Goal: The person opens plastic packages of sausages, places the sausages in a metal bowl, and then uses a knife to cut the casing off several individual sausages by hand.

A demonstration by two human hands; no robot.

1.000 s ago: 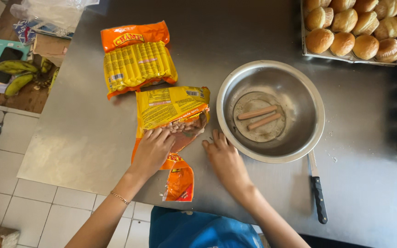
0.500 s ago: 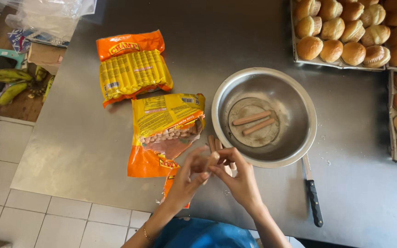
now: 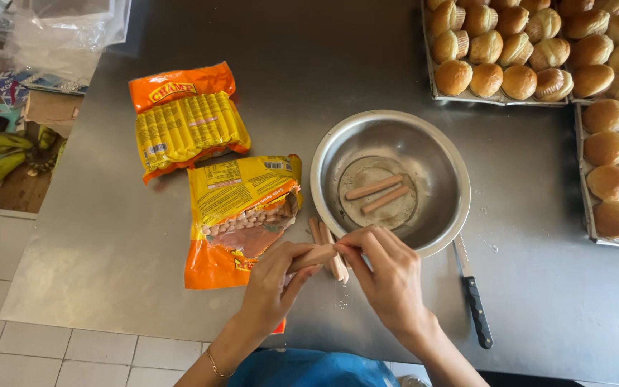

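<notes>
From the head view I see my left hand [image 3: 274,276] and right hand [image 3: 388,276] meeting over the steel table [image 3: 109,236], both closed with fingertips pinched on one sausage [image 3: 314,256], held level between them. Two or three more sausages [image 3: 327,247] lie on the table just beneath, beside the opened orange pack [image 3: 241,215]. The metal bowl [image 3: 438,154], just beyond my hands, holds two sausages. A sealed pack [image 3: 184,122], a knife [image 3: 476,304] and trays of buns [image 3: 510,64] lie around.
</notes>
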